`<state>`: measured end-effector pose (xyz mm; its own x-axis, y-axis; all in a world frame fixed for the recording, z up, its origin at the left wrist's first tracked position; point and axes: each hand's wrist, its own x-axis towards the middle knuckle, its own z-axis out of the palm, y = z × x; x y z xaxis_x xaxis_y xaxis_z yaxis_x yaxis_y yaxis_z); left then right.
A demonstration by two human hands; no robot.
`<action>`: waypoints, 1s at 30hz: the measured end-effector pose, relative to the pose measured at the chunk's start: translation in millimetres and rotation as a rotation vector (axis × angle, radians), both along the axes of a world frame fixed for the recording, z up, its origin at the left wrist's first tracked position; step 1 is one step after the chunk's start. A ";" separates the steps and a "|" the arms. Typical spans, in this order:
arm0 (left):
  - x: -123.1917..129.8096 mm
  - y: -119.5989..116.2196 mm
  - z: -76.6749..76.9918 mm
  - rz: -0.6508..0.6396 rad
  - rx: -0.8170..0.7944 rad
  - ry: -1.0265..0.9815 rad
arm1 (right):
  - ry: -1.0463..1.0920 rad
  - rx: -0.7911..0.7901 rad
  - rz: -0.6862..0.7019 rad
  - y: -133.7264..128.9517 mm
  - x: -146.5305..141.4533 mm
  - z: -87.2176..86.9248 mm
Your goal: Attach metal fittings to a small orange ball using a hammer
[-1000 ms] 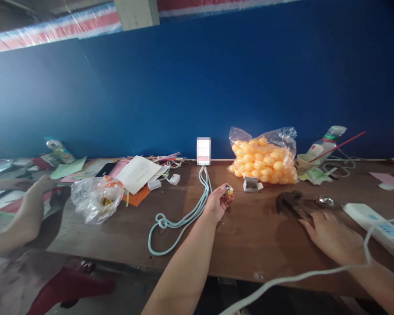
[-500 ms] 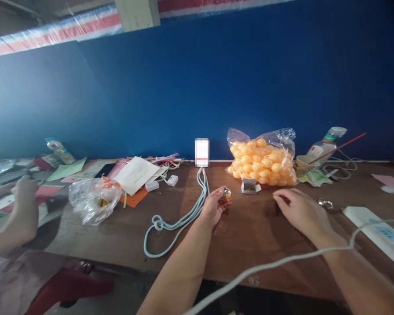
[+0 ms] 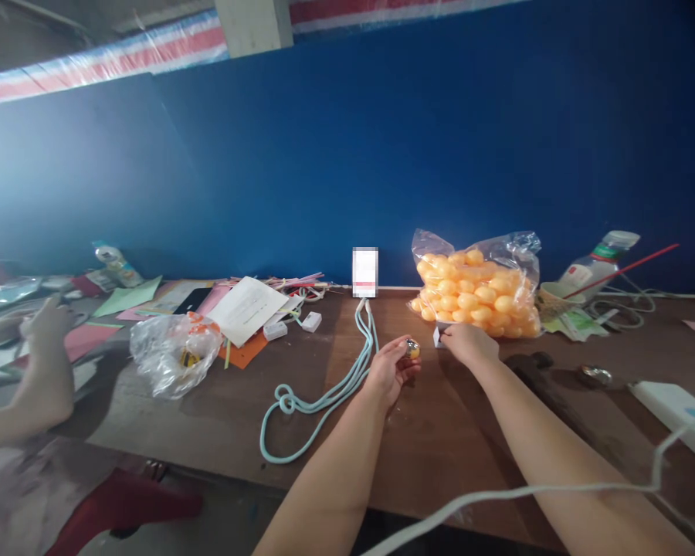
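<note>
My left hand [image 3: 391, 371] is closed around a small shiny round piece [image 3: 412, 350], silver with a yellow-orange part, above the brown table. My right hand [image 3: 469, 345] has its fingers curled down at a small white open box [image 3: 439, 335]. The hand covers most of the box and whatever the fingertips pinch. Just behind it stands a clear plastic bag of orange balls [image 3: 469, 289]. To the right of my right wrist lies a dark, hammer-like object [image 3: 536, 371], partly hidden by my forearm.
A light-blue cord [image 3: 318, 401] lies looped left of my arm. Farther left are papers [image 3: 246, 309] and a crumpled plastic bag [image 3: 174, 355]. At the right are a bottle [image 3: 599, 262], a shiny metal piece [image 3: 595, 376] and a white power strip [image 3: 677, 417]. Another person's arm [image 3: 46, 371] rests at far left.
My right hand has moved left to the small white box and now covers it, uncovering the dark object on the table. My left hand keeps hold of the shiny piece. The view has shifted slightly.
</note>
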<state>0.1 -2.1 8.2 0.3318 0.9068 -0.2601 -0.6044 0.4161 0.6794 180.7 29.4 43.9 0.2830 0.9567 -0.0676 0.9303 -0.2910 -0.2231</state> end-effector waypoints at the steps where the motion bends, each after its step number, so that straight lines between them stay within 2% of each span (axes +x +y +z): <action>1: 0.1 0.1 -0.3 0.000 -0.002 0.000 | 0.007 -0.013 -0.017 2.0 -0.1 0.1; 6: 0.6 -0.4 2.0 -0.001 -0.014 0.023 | 0.026 -0.047 -0.102 9.4 -0.1 1.8; 13: 0.3 0.4 2.2 0.001 -0.005 0.036 | 0.025 0.001 -0.055 1.9 -0.9 0.6; 20: 1.6 0.0 4.6 0.004 -0.029 0.059 | 0.178 0.203 -0.027 -6.2 20.6 -12.6; 23: 1.5 0.4 5.1 0.006 -0.029 0.060 | 0.380 0.324 -0.008 -9.1 28.0 -18.2; 25: 1.1 0.7 4.6 0.009 -0.022 0.054 | 0.612 0.366 -0.036 -12.4 28.2 -19.8; 30: 0.3 0.7 3.4 0.022 -0.024 0.057 | 1.245 0.316 -0.130 -21.0 17.9 -14.4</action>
<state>0.3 -1.4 11.6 0.2960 0.9067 -0.3003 -0.5740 0.4202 0.7028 198.6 8.4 29.5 0.2847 0.9500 -0.1285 0.0169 -0.1390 -0.9901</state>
